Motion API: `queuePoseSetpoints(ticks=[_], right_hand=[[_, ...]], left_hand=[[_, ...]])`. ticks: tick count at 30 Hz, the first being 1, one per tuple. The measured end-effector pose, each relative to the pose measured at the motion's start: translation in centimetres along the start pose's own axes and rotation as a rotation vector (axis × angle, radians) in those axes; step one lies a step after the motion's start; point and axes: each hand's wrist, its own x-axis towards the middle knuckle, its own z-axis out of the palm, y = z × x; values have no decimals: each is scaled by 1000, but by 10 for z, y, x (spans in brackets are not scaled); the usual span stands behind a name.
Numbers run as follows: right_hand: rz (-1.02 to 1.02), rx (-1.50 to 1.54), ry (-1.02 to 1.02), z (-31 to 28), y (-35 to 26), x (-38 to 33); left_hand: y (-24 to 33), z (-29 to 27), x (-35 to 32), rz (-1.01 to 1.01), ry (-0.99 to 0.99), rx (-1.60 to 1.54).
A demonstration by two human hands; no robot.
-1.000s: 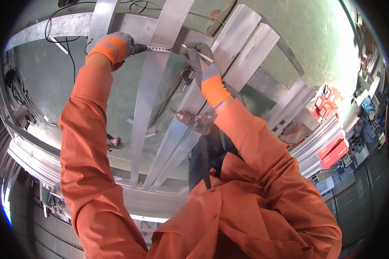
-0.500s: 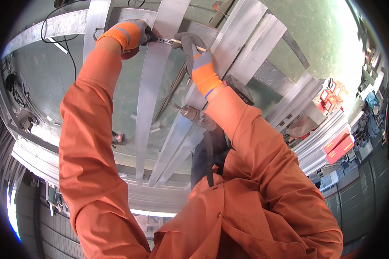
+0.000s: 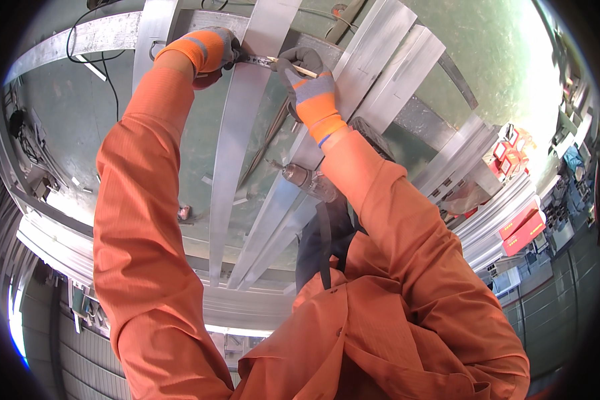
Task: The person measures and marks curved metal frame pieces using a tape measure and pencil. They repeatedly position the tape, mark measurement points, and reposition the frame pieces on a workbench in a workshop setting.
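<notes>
My left hand (image 3: 213, 52), in an orange and grey work glove, is closed round a tape measure, whose red case (image 3: 209, 81) shows partly below the palm. A short length of its marked blade (image 3: 257, 61) lies across a flat aluminium bar (image 3: 232, 140). On the bar's right side, my right hand (image 3: 309, 80), gloved alike, pinches a thin pale pencil (image 3: 300, 69) with its tip close to the blade's end. The right fingertips are partly hidden.
A power drill (image 3: 299, 175) rests on the bars just below my right forearm. Wider aluminium profiles (image 3: 397, 77) lie to the right, over a cross rail (image 3: 87, 41). A black cable (image 3: 107, 70) hangs at the left. Red boxes (image 3: 523, 230) sit at the far right.
Both hands have shifted very slightly to the right in the view, along with the bars. The right fingers have curled in more around the pencil, which points at the blade.
</notes>
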Motion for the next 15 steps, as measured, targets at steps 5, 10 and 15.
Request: queuePoseSetpoints(ticks=[5, 10, 15], right_hand=[[16, 2, 6, -1, 9, 9], [110, 40, -9, 2, -4, 4], [90, -52, -3, 3, -10, 2]], left_hand=[[3, -3, 3, -10, -32, -5], [-5, 2, 9, 87, 25, 52], [-5, 4, 10, 5, -3, 8]])
